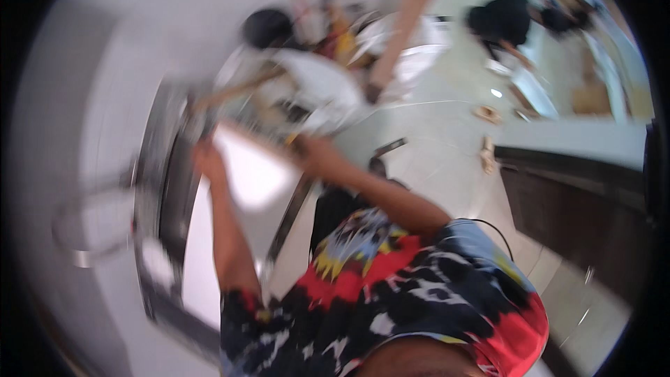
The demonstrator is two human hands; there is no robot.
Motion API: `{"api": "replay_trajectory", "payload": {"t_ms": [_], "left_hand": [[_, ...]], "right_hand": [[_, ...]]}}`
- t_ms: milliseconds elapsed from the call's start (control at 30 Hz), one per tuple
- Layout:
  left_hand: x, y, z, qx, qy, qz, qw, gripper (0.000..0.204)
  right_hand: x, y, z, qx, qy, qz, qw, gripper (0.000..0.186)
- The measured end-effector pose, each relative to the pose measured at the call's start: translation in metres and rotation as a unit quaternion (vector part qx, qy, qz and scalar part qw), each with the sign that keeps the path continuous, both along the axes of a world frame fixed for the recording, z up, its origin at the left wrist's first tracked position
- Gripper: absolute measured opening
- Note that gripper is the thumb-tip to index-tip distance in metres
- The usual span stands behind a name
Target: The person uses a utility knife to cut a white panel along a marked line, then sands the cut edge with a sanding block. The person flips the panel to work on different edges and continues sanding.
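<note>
A bright white panel (255, 167) with a brownish far edge lies in front of me, over a dark-framed unit against the wall. My left hand (209, 157) is at the panel's far left corner, its fingers smeared by motion. Near the far right corner, my right hand (312, 155) looks closed, with a small yellow bit (291, 139) at its fingertips that is too blurred to name. A second white surface (202, 258) shows beside my left forearm, inside the dark frame (171, 188).
White sacks (314, 87) and blurred clutter lie beyond my hands. A wooden-looking length (408, 24) stands past them. A dark brown cabinet (572, 202) is at right. Sandals (487, 153) lie on the tiled floor, and another person (506, 19) bends down at far right.
</note>
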State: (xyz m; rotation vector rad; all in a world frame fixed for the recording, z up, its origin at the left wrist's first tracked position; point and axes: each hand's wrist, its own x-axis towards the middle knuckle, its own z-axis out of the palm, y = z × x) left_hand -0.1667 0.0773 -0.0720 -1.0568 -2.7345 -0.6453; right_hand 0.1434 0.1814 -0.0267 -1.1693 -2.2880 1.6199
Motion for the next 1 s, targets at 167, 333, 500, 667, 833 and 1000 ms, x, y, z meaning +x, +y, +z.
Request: {"api": "replay_trajectory", "payload": {"t_ms": [167,333,500,667,833,1000], "left_hand": [[0.021,0.005,0.018,-0.012,-0.125,0.069,0.990,0.055],[0.043,0.017,0.064,-0.099,-0.150,0.090,0.980,0.069],[0.020,0.009,0.056,-0.128,-0.124,0.073,0.981,0.076],[0.021,0.005,0.065,-0.080,-0.157,0.070,0.982,0.076],[0.028,0.001,0.105,-0.007,-0.161,0.028,0.987,0.071],[0.016,-0.009,0.118,0.028,-0.205,-0.007,0.978,0.065]], "right_hand": [[0.002,-0.012,-0.003,0.063,0.026,-0.026,0.997,0.030],[0.002,-0.012,0.023,0.064,0.011,-0.021,0.998,0.024],[-0.012,-0.024,0.015,0.120,0.045,-0.063,0.990,0.023],[-0.021,-0.021,0.023,0.106,0.040,-0.049,0.992,0.023],[-0.044,-0.003,0.020,0.097,0.066,-0.058,0.991,0.033],[-0.059,0.016,0.049,-0.225,0.166,0.016,0.960,0.045]]}}
